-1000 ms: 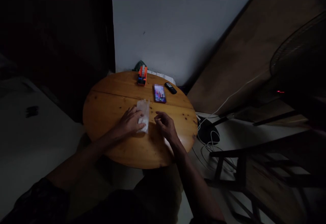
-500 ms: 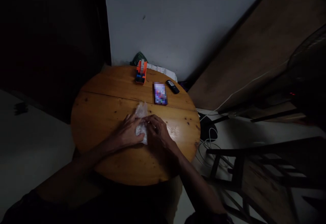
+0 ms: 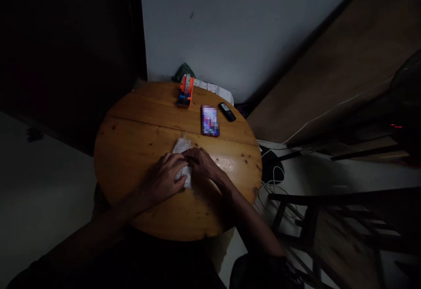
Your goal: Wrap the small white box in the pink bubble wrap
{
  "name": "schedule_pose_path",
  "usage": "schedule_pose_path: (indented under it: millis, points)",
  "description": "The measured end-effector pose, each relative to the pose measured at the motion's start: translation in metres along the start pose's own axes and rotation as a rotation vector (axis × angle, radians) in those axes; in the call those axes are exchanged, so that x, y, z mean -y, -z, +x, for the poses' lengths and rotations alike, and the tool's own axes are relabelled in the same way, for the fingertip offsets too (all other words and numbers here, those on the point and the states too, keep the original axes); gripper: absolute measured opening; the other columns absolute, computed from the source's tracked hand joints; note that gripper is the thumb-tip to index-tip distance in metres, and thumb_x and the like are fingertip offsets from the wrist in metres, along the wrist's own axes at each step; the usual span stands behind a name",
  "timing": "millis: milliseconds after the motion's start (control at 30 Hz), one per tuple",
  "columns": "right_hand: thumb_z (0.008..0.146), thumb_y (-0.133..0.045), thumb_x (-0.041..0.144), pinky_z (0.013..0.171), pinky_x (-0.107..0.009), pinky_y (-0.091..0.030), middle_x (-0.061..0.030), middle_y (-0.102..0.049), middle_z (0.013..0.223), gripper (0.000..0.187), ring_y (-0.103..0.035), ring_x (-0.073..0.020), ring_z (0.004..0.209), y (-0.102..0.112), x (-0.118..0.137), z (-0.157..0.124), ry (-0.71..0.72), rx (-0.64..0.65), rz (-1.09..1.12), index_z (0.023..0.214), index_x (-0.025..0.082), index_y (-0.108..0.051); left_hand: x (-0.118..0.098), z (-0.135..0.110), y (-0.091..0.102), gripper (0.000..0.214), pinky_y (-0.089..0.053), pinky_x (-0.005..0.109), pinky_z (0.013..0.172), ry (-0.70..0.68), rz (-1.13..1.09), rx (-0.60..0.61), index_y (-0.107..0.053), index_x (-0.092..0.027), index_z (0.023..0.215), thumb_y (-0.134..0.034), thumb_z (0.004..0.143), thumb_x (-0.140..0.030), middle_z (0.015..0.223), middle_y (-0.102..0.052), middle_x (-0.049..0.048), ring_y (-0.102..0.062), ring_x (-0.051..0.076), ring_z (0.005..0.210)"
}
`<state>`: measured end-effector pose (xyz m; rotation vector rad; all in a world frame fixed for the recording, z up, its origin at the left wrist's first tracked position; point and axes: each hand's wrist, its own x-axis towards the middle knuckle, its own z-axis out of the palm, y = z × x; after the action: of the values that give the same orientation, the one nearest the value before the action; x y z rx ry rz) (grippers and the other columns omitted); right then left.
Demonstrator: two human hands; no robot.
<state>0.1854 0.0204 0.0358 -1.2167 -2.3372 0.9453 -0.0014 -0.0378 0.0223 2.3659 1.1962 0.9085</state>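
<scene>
A clear bubble-wrap bundle (image 3: 182, 145) lies lengthwise on the round wooden table (image 3: 131, 148); whatever may be inside it cannot be made out. My left hand (image 3: 169, 177) is closed over its left side, with the fingers across the top and the thumb lower down. From the right, my right hand (image 3: 204, 164) reaches in with bent fingertips gripping the wrap near its middle, close to my left fingers. Its fingertips are partly hidden in shadow.
An orange and blue tape dispenser (image 3: 186, 89) stands at the table's back. Right of it are a phone with a blurred screen (image 3: 210, 121) and a dark handheld device (image 3: 226, 112). A dark wooden chair (image 3: 309, 219) and loose cables (image 3: 274, 188) are to the right.
My left hand has curled further over the bubble wrap, and my right fingers have closed in. The wrap's upper end looks flatter and straighter. The whole view has shifted slightly.
</scene>
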Motion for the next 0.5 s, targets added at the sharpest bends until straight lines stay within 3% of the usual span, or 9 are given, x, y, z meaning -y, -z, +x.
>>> schedule_pose_path:
  millis: [100,200,367,500]
  points:
    - [0.085,-0.053,0.015,0.077,-0.027,-0.047,-0.0044,-0.075,0.095,0.027,-0.065,-0.0164,0.084,-0.002,-0.015,0.003,-0.048,-0.169,0.187,0.1,0.018,-0.076,0.001,-0.001,0.0,0.025,-0.052,0.042,0.095,-0.022,-0.019,0.019,-0.068,-0.019,0.112,-0.058,0.089,-0.018,0.117,-0.066,0.0096,-0.058,0.026,0.109]
    - [0.079,-0.056,0.018,0.069,-0.026,-0.049,-0.0061,-0.073,0.098,0.03,-0.062,-0.014,0.074,0.001,-0.03,0.007,-0.185,-0.34,0.306,0.104,0.016,-0.072,0.0,-0.001,0.0,0.026,-0.052,0.042,0.094,-0.003,-0.037,0.019,-0.068,-0.019,0.114,-0.058,0.09,-0.018,0.114,-0.067,0.0094,-0.058,0.026,0.108]
    - [0.076,-0.069,0.029,0.053,-0.023,-0.045,-0.0015,-0.066,0.08,0.037,-0.054,-0.0098,0.054,0.013,-0.038,0.02,-0.456,-0.29,0.441,0.11,0.014,-0.065,-0.002,-0.002,-0.001,0.023,-0.053,0.039,0.092,-0.007,-0.056,-0.025,-0.068,-0.018,0.111,-0.058,0.09,-0.016,0.112,-0.067,0.01,-0.059,0.025,0.105]
    - [0.068,-0.081,0.036,0.049,-0.022,-0.039,0.0013,-0.061,0.071,0.038,-0.051,-0.0091,0.052,0.017,-0.033,0.037,-0.508,-0.222,0.469,0.096,0.014,-0.065,-0.004,-0.001,-0.003,0.024,-0.055,0.037,0.09,-0.011,-0.078,-0.066,-0.067,-0.016,0.109,-0.058,0.088,-0.013,0.11,-0.065,0.0105,-0.06,0.024,0.103]
